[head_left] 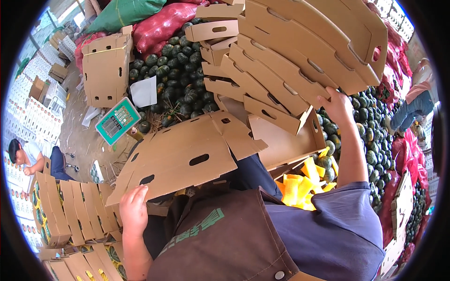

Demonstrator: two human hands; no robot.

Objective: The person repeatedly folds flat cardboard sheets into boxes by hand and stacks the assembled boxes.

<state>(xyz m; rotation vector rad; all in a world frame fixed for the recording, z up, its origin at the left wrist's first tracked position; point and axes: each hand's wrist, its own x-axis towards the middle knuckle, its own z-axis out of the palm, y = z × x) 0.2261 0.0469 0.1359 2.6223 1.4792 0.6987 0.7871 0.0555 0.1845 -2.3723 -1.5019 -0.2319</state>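
My left hand point(133, 208) pinches the near left corner of a brown cardboard box blank point(176, 152), a partly folded sheet with oval hand holes, lying tilted across in front of me. My right hand point(338, 107) reaches up and forward, its fingers curled over the lower edge of a stack of cardboard box blanks point(290, 54). Those blanks lean in overlapping layers with notched edges. Beneath the stack is a shallow open carton point(281, 143). Yellow foam net sleeves point(302, 187) lie in a pile beside my right upper arm.
Dark green squashes point(173, 75) are heaped ahead, and more squashes point(370, 136) to the right. A scale display point(118, 121) with a green frame stands ahead left. Packed cartons point(75, 210) line the lower left, near a seated person point(30, 157). Red net sacks point(164, 28) lie behind.
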